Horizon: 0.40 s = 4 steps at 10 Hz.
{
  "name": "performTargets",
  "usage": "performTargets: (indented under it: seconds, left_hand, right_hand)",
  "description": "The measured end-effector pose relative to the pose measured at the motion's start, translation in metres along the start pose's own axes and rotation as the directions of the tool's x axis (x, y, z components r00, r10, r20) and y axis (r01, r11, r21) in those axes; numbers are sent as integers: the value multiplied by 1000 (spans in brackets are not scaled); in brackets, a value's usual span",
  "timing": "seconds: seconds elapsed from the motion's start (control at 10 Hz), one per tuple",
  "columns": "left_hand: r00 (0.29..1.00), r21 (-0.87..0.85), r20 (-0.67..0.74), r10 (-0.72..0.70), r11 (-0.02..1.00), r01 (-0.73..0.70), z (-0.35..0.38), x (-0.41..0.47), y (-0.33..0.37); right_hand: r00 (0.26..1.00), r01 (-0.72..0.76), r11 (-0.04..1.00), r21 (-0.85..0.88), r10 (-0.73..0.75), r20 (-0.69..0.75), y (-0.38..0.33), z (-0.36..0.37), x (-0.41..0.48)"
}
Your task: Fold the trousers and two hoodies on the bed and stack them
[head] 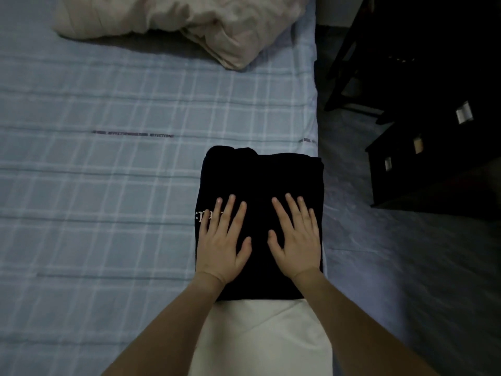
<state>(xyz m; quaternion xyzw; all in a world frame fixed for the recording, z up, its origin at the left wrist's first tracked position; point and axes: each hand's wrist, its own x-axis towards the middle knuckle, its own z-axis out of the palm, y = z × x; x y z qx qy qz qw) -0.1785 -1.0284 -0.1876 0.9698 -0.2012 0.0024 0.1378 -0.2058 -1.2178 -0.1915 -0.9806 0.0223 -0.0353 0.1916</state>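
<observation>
A folded black hoodie (260,180) with white lettering at its left edge lies near the right side of the bed. It rests on a folded white garment (260,335) that sticks out below it toward me. My left hand (223,242) lies flat on the black hoodie's left half, fingers spread. Flat on the right half rests my right hand (295,240), fingers apart too. Neither hand grips any cloth. Whether another garment lies under the stack is hidden.
The bed has a blue checked sheet (108,185). A crumpled beige duvet (176,25) lies at the far end. The bed's right edge (317,118) runs just beside the stack, with dark furniture (433,158) and floor beyond it.
</observation>
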Motion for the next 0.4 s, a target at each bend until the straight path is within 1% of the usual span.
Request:
performTargets:
  seconds: [0.1,0.2,0.3,0.4]
  left_hand:
    - [998,21,55,-19,1000,18,-25,3,11]
    - [985,0,170,-38,999,39,-72,6,27]
    - [982,-141,180,-55,987,81,-129,4,40]
    - [998,-202,56,4,979,7,-195,-5,62]
  right_hand:
    - [998,-32,999,15,31,46,-9,-23,1]
    - [983,-57,996,70,44,176,-23,-67,2]
    - [981,-71,974,214,29,193,-44,-132,-2]
    - [995,3,985,170,-19,93,-72,-194,-21]
